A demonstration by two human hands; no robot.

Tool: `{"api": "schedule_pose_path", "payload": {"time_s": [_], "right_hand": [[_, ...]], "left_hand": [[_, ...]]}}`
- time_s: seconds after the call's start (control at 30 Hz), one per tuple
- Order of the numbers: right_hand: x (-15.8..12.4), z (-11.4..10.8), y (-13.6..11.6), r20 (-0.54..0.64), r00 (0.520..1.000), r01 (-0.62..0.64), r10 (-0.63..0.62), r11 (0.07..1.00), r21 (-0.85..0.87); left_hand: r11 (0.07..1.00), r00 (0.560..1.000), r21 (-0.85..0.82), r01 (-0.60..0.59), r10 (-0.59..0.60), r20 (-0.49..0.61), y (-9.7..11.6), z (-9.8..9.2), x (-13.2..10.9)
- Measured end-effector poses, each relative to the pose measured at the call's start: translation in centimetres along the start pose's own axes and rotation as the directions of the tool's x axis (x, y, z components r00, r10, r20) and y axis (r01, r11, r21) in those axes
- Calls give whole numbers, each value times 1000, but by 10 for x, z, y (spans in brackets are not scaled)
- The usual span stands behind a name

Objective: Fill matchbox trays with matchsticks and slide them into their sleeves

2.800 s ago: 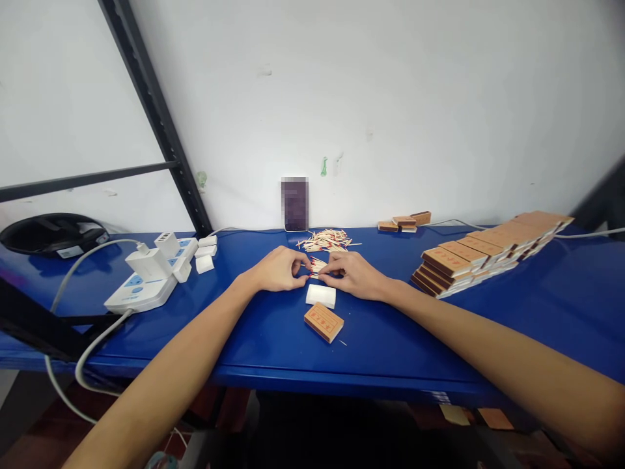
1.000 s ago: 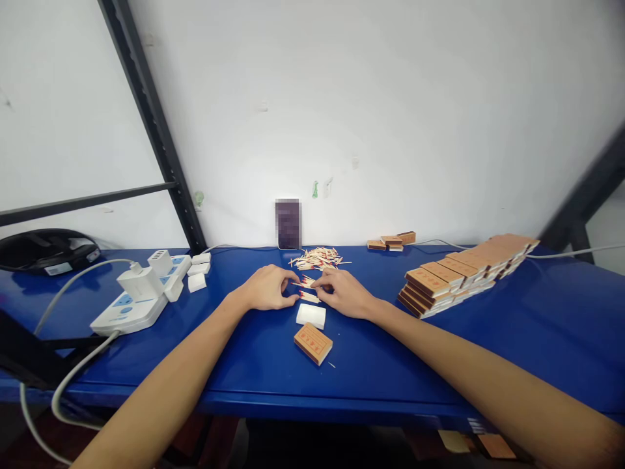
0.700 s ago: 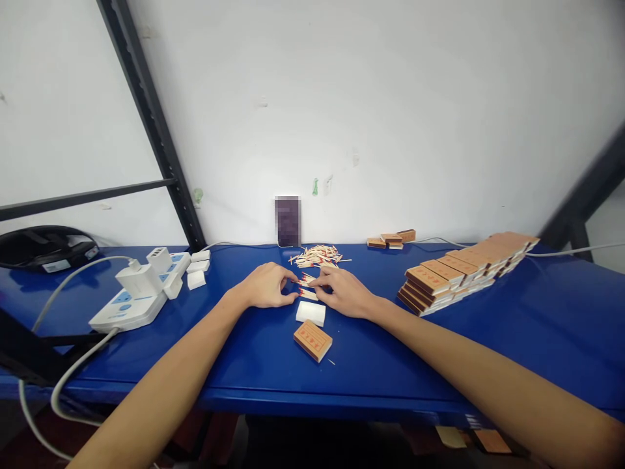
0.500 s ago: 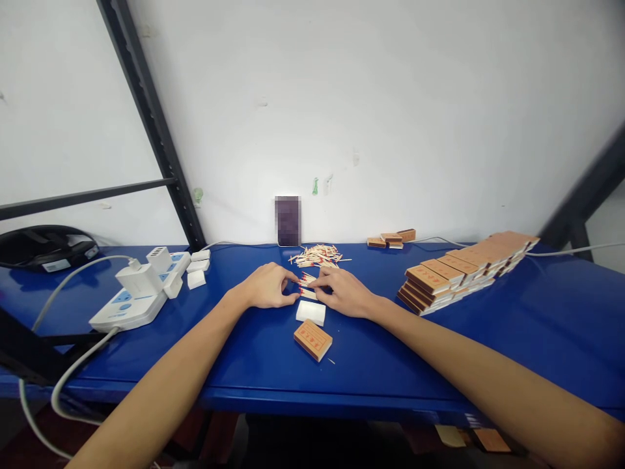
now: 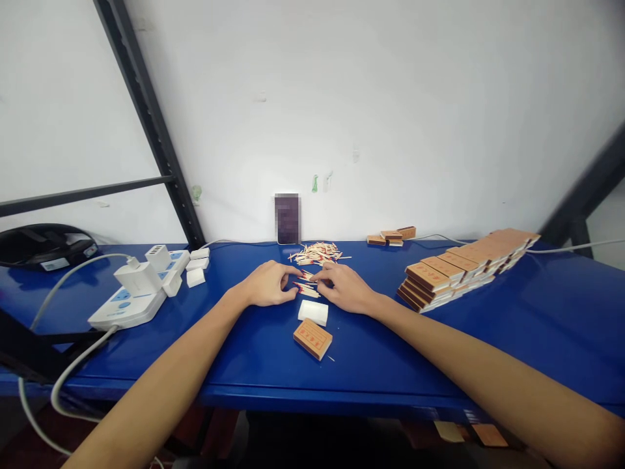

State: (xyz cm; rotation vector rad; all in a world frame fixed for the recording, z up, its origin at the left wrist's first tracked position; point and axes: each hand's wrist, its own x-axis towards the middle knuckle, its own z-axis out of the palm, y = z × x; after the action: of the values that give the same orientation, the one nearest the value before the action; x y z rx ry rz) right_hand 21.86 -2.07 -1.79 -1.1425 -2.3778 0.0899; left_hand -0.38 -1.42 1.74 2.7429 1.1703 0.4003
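Observation:
Red-tipped matches lie in a small group between my two hands, with a larger loose heap of matches just behind. My left hand rests at the group's left side, thumb and forefinger apart around the match heads. On the right side, my right hand has its thumb and forefinger apart at the matches' other ends. Neither hand has a match lifted. A white matchbox tray sits in front of the matches, and an orange-brown matchbox lies nearer the table edge, beside one stray match.
Stacked matchboxes fill the right side of the blue table. More boxes lie by the wall. A dark phone-like object leans there. Left are white trays, a power strip and a black headset-like object.
Both hands have shifted slightly, and the fingertips are a little farther from the front matches, which show more fully. The white tray has moved slightly right.

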Motion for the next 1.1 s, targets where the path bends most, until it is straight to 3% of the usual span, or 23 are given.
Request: {"api": "schedule_pose_path", "payload": {"time_s": [0.2, 0.6, 0.87, 1.1], "right_hand": [[0, -1, -1, -8, 1000, -21, 21, 999, -24], [-2, -2, -2, 42, 997, 61, -61, 998, 3], [0, -7, -1, 119, 982, 135, -144, 988, 79], [-2, -17, 2, 112, 989, 75, -92, 986, 147]], "left_hand": [[998, 999, 62, 30, -31, 26, -4, 0, 0], [998, 999, 69, -15, 12, 49, -6, 1, 1], [994, 995, 59, -92, 94, -27, -3, 7, 2], [995, 995, 11, -95, 95, -32, -1, 9, 5]]}}
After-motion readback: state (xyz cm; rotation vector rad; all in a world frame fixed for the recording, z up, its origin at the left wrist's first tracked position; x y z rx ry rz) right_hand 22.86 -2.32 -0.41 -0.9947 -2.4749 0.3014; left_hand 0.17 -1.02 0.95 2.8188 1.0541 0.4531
